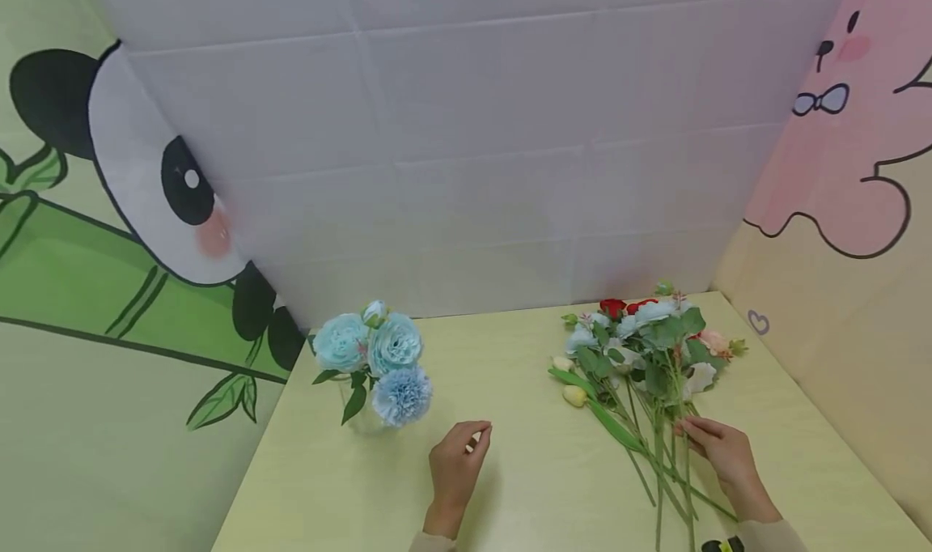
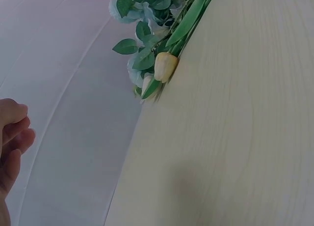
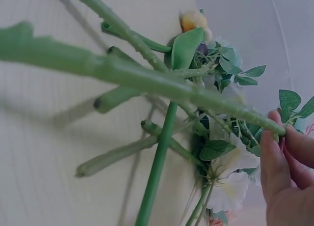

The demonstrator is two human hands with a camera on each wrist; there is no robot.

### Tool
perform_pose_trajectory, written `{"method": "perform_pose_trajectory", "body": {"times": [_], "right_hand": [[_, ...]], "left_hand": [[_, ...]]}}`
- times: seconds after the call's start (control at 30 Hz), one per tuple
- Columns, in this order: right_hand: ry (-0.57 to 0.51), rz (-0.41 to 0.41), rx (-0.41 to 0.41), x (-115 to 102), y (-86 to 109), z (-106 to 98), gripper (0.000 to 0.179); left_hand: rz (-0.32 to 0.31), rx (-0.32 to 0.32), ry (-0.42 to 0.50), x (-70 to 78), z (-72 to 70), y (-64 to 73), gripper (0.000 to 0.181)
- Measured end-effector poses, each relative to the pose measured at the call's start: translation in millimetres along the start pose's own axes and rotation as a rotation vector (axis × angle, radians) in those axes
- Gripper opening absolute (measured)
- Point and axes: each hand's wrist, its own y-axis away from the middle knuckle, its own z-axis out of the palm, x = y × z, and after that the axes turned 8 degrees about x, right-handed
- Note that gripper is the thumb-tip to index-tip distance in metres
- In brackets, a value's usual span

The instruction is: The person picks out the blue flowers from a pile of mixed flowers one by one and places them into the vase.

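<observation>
My right hand (image 1: 724, 452) pinches a green flower stem (image 3: 122, 74) between thumb and fingers, over a pile of artificial flowers (image 1: 641, 366) on the right of the table. Leaves show just past those fingertips in the right wrist view; which bloom tops this stem I cannot tell. White, pale blue, red and peach blooms lie in the pile, with a yellow tulip (image 1: 574, 396) at its left side. My left hand (image 1: 455, 467) hovers mid-table, fingers loosely curled with nothing in them. Left of it, light blue flowers (image 1: 394, 345) stand in a clear container, largely hidden beneath them.
The pale wooden table (image 1: 524, 422) meets a white sheeted wall (image 1: 480, 171) at the back. Painted side walls flank it, one with a panda (image 1: 138, 180). A small black and yellow object (image 1: 722, 545) shows at the bottom edge by the right sleeve. Loose stems point toward me.
</observation>
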Motion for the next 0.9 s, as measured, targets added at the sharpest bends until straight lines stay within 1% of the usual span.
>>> {"method": "perform_pose_trajectory", "body": {"times": [0.1, 0.17, 0.27, 0.33, 0.4, 0.53, 0.63, 0.8, 0.9], "right_hand": [[-0.113, -0.042, -0.021, 18, -13.1, -5, 0.033], [-0.166, -0.060, -0.002, 31, -23.4, -6, 0.025], [-0.149, -0.099, 0.050, 44, -34.4, -7, 0.023], [-0.160, -0.106, 0.114, 50, -40.3, -5, 0.024], [-0.174, -0.131, 0.150, 52, -43.3, -4, 0.026], [-0.249, -0.189, 0.198, 52, -45.6, -2, 0.032], [-0.277, -0.221, 0.228, 52, -47.1, 0, 0.035], [-0.297, -0.237, 0.264, 51, -47.8, 2, 0.040], [-0.341, -0.271, 0.278, 52, -47.2, 5, 0.041]], "left_hand": [[0.002, 0.004, 0.001, -1.0, 0.6, -0.1, 0.007], [0.005, 0.010, 0.009, -1.8, 1.5, 0.4, 0.009], [0.005, 0.017, 0.014, -2.4, 2.2, 1.5, 0.013], [0.003, 0.016, 0.013, -2.4, 2.7, 2.6, 0.014], [0.003, 0.010, -0.004, -2.1, 2.9, 3.5, 0.015], [0.006, 0.006, -0.018, -1.4, 3.2, 4.0, 0.017], [0.007, 0.005, -0.011, -0.6, 3.0, 3.2, 0.018], [0.003, -0.002, -0.004, -0.4, 2.9, 2.9, 0.018], [0.000, -0.006, -0.009, -0.5, 3.1, 3.5, 0.018]]}}
